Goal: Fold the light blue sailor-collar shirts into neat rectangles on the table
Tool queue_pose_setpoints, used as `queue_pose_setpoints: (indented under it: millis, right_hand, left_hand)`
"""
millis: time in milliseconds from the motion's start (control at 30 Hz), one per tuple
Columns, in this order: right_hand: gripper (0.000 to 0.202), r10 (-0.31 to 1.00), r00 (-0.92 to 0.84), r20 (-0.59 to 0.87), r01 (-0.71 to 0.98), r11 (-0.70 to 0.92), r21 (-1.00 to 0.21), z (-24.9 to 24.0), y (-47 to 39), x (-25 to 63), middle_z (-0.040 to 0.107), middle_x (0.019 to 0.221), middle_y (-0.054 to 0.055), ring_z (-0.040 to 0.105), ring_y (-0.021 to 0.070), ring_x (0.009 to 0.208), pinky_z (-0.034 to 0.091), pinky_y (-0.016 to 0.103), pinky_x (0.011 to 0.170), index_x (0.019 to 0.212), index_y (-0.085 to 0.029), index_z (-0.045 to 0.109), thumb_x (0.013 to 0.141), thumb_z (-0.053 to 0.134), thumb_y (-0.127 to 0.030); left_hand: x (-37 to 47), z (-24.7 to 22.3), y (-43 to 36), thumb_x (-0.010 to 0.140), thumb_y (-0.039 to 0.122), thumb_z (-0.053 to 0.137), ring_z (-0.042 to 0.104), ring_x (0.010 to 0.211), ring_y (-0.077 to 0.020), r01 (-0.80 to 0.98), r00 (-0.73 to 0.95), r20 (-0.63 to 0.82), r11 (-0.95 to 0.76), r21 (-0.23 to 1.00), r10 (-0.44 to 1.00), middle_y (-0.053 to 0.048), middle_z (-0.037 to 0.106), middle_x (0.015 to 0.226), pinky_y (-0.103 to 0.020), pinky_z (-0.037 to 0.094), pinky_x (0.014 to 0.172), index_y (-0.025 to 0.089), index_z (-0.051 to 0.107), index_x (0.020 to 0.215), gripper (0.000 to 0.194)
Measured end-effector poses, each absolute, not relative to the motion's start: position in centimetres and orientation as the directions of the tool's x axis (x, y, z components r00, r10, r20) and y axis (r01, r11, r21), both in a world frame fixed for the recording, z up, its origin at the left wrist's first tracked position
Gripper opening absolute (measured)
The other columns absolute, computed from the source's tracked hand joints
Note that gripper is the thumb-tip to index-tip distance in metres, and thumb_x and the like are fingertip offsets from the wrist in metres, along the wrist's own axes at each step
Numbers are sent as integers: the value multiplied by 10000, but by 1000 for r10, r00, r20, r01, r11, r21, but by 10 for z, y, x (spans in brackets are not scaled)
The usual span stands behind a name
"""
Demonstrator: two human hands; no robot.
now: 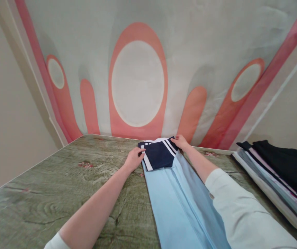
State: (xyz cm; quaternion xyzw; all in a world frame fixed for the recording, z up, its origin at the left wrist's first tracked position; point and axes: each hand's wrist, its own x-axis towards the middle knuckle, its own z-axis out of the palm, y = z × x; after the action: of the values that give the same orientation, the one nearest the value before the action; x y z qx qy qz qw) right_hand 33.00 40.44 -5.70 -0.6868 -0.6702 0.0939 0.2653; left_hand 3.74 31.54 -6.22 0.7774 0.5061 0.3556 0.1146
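Note:
A long light blue garment [176,204] lies lengthwise on the table, its near end running out of view at the bottom. At its far end a navy part with white stripes [161,155] is folded over on top. My left hand [135,158] pinches the left edge of this navy part beside a white stripe. Across from it, my right hand [181,141] grips the navy part's far right corner between thumb and fingers. I cannot tell from this view what kind of garment it is.
A stack of folded clothes [280,186], black on top with grey, white and pink layers below, sits at the right. The table [73,193] has a wood-grain surface. Behind its far edge stands a backdrop [138,83] with coral shapes and white ovals.

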Motion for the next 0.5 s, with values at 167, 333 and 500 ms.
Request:
queue_pose_setpoints:
  millis: [167, 333, 500]
  right_hand:
    - [340, 958, 125, 259, 890, 7, -456, -60, 399, 324, 616, 1065, 161, 578, 237, 998, 419, 333, 831, 1171, -129, 443, 863, 451, -273]
    - [357, 939, 87, 332, 920, 52, -389, -55, 386, 317, 491, 1228, 214, 484, 269, 1133, 359, 372, 921, 1219, -99, 412, 897, 349, -242]
    - [444, 933, -147, 329, 920, 251, -301, -54, 371, 307, 378, 1384, 125, 315, 215, 1282, 219, 320, 1051, 1309, -139, 367, 912, 342, -335]
  left_hand:
    - [38, -64, 314, 803, 214, 492, 589, 864, -185, 735, 239, 453, -465, 494, 859, -66, 611, 940, -295, 468, 823, 183, 656, 997, 256]
    - [42, -50, 299, 795, 237, 515, 510, 1038, -233, 813, 170, 569, -441, 380, 804, -104, 526, 1098, -379, 381, 942, 177, 610, 1047, 275]
    - [62, -44, 280, 870, 358, 439, 380, 1222, -253, 798, 365, 489, -536, 275, 793, -88, 467, 1294, -434, 231, 1038, 226, 547, 1157, 335]
